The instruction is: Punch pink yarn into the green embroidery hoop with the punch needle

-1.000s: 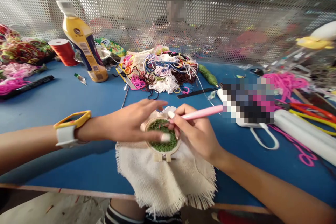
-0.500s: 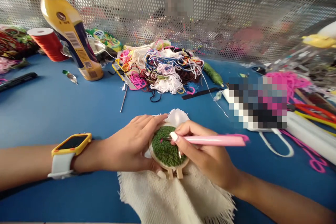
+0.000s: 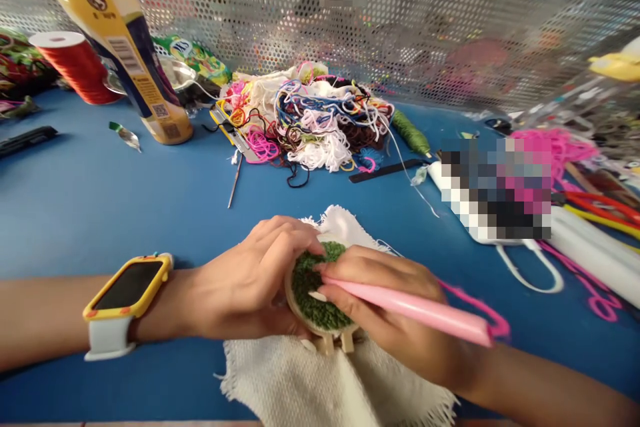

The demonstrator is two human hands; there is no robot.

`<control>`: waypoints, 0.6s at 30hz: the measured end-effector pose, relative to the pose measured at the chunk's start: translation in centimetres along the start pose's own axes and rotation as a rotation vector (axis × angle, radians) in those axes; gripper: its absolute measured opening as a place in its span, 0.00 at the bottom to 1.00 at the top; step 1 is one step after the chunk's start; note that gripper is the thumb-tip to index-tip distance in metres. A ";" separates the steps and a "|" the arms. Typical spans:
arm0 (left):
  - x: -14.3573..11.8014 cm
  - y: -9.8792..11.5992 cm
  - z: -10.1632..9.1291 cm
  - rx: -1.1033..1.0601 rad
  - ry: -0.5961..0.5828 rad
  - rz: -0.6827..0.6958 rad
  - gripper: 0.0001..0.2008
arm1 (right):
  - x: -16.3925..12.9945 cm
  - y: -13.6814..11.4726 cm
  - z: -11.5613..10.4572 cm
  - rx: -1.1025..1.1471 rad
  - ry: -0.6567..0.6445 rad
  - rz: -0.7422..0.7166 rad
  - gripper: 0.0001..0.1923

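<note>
A small wooden embroidery hoop (image 3: 290,283) holds frayed cream cloth (image 3: 295,380), its inside covered with dense green loops of yarn (image 3: 320,303). My left hand (image 3: 250,280) grips the hoop's left side, fingers over the top rim and thumb near the lower one. In my right hand (image 3: 395,300) is a pink punch needle (image 3: 415,303), pinched near its front end. Its tip meets the green loops but is hidden by my fingers. Pink yarn (image 3: 480,307) trails from the back of the handle.
Behind the hoop lies a tangled yarn heap (image 3: 320,120). A bottle (image 3: 130,53) and a red thread spool (image 3: 75,67) stand at back left. Green yarn (image 3: 410,133) and a white cable (image 3: 530,273) lie to the right. A perforated metal panel (image 3: 260,7) rises behind the blue table (image 3: 200,220).
The punch needle has swung so its back end points lower and toward me, and its tip has come down into the loops. My left fingers have curled further over the hoop.
</note>
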State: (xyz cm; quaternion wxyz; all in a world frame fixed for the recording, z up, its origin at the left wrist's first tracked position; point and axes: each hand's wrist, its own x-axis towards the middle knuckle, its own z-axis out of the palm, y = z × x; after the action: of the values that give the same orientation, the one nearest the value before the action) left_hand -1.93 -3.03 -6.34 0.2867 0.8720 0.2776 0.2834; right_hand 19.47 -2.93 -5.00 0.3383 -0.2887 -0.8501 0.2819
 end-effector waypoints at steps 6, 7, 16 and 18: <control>-0.5 0.0 0.1 -0.021 0.033 0.065 0.22 | -0.7 -0.3 0.4 -0.033 0.004 -0.074 0.08; -0.6 0.0 0.1 -0.025 0.031 0.065 0.22 | -0.8 -0.3 0.4 -0.037 -0.008 -0.081 0.08; -0.6 0.1 0.4 -0.044 0.051 0.092 0.23 | -0.6 -0.4 0.8 -0.047 -0.082 -0.045 0.07; -0.6 0.1 0.5 -0.058 0.071 0.101 0.24 | -0.7 -0.4 0.8 -0.086 -0.037 -0.055 0.04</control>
State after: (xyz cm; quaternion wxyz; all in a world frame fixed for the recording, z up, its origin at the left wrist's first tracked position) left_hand -1.99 -3.63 -6.77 0.2870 0.8656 0.2352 0.3363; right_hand 19.17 -3.92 -5.49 0.3175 -0.2743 -0.8752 0.2408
